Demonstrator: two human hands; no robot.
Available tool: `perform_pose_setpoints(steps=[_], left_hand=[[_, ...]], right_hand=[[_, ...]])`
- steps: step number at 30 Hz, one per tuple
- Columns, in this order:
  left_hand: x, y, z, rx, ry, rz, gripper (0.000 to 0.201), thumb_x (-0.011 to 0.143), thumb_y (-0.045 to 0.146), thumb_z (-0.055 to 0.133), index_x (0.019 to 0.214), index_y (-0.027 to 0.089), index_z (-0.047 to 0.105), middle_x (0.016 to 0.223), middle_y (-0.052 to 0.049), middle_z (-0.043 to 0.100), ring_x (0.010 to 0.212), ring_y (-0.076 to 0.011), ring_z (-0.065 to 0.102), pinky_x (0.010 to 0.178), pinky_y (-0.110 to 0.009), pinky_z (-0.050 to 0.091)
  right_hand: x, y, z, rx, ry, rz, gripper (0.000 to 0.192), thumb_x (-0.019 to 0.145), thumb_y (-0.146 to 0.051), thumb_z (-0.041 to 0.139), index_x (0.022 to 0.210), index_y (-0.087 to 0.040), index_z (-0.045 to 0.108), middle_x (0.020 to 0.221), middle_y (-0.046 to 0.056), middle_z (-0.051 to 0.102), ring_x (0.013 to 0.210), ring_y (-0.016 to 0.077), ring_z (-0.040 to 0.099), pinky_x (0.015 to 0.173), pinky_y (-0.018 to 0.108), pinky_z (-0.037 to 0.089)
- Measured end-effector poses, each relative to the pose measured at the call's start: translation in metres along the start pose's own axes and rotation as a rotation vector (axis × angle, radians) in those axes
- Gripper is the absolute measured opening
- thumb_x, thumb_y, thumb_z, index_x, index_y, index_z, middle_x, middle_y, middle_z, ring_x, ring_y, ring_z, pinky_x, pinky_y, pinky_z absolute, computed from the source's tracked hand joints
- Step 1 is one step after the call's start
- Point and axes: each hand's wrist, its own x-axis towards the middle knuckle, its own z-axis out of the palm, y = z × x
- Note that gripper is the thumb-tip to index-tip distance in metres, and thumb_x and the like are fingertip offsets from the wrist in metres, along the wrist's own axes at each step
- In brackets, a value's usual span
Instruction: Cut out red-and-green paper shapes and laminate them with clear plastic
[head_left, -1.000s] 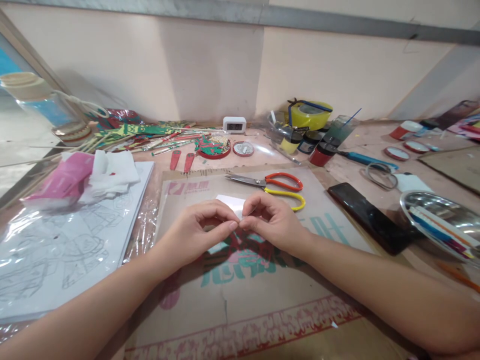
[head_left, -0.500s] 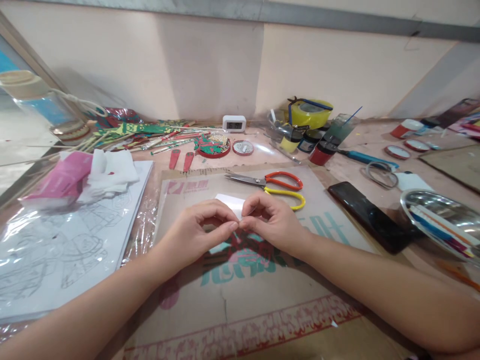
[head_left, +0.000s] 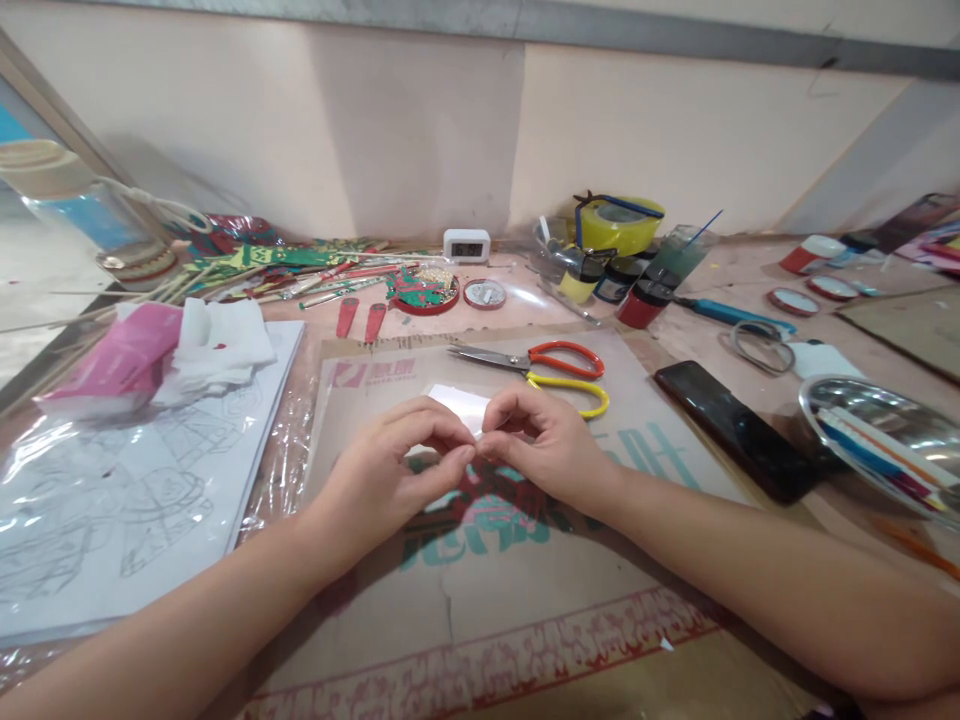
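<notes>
My left hand [head_left: 409,455] and my right hand [head_left: 536,440] meet fingertip to fingertip over the middle of the printed cardboard sheet [head_left: 360,600]. Both are closed in a pinch, thumb against forefinger. Whatever lies between the fingertips is too small and too hidden to name. Just beyond them is a piece of white paper [head_left: 454,402]; whether the fingers touch it I cannot tell. A red and dark shape shows under the hands, partly covered by them. Scissors [head_left: 517,362] with one red and one yellow handle lie behind my right hand, blades pointing left.
On the left, a pink tissue pack [head_left: 124,360] rests on sheets with pencil drawings [head_left: 97,520]. A black phone [head_left: 731,430] and a metal bowl [head_left: 885,400] holding pens are at right. Along the back stand a small white clock [head_left: 466,246], paint jars [head_left: 643,303] and yellow tape [head_left: 619,228].
Both hands stay pinched together at nearly the same spot; the fingers have shifted only slightly. Slightly more of the white paper shows behind them. The view has moved a little.
</notes>
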Motion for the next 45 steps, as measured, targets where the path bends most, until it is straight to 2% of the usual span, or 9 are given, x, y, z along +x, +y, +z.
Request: perform_pose_setpoints(steps=[10, 25, 35, 39, 45], left_hand=[[0.002, 0.001, -0.001, -0.203, -0.036, -0.105, 0.013, 0.094, 0.019, 0.06, 0.085, 0.02, 0.069, 0.083, -0.001, 0.07, 0.077, -0.0126, 0.064, 0.07, -0.024, 0.05], [0.003, 0.006, 0.0, -0.151, -0.032, -0.136, 0.009, 0.091, 0.019, 0.062, 0.085, 0.019, 0.069, 0.082, -0.001, 0.07, 0.076, -0.0133, 0.065, 0.069, -0.025, 0.051], [0.0, 0.009, 0.008, -0.046, 0.088, -0.121, 0.01, 0.087, 0.014, 0.06, 0.08, 0.019, 0.066, 0.077, 0.0, 0.069, 0.072, -0.0117, 0.064, 0.068, -0.023, 0.051], [0.002, 0.01, 0.006, -0.067, 0.056, -0.111, 0.014, 0.087, 0.013, 0.057, 0.077, 0.019, 0.065, 0.076, 0.0, 0.069, 0.071, -0.0117, 0.063, 0.068, -0.023, 0.051], [0.008, 0.013, -0.006, -0.17, -0.054, -0.192, 0.018, 0.089, 0.019, 0.055, 0.08, 0.02, 0.071, 0.084, -0.005, 0.074, 0.076, -0.0179, 0.067, 0.07, -0.031, 0.055]], right_hand=[[0.0, -0.002, 0.001, 0.039, -0.006, -0.015, 0.032, 0.08, -0.046, 0.076, 0.075, -0.022, 0.057, 0.067, -0.004, 0.056, 0.056, 0.0111, 0.053, 0.053, 0.024, 0.045], [-0.002, -0.004, 0.001, 0.005, 0.028, 0.017, 0.02, 0.079, -0.032, 0.073, 0.075, -0.022, 0.056, 0.066, -0.004, 0.056, 0.057, 0.0114, 0.053, 0.052, 0.024, 0.043], [-0.003, -0.002, 0.004, 0.029, 0.035, 0.003, 0.023, 0.08, -0.035, 0.075, 0.075, -0.021, 0.057, 0.066, -0.004, 0.057, 0.056, 0.0105, 0.054, 0.051, 0.023, 0.044], [-0.002, -0.003, 0.004, 0.029, 0.029, -0.007, 0.026, 0.079, -0.039, 0.075, 0.075, -0.021, 0.057, 0.066, -0.004, 0.058, 0.057, 0.0111, 0.055, 0.054, 0.024, 0.046], [-0.002, -0.005, 0.002, 0.045, 0.024, 0.009, 0.029, 0.079, -0.043, 0.077, 0.075, -0.022, 0.056, 0.065, -0.004, 0.056, 0.055, 0.0111, 0.052, 0.051, 0.024, 0.044]])
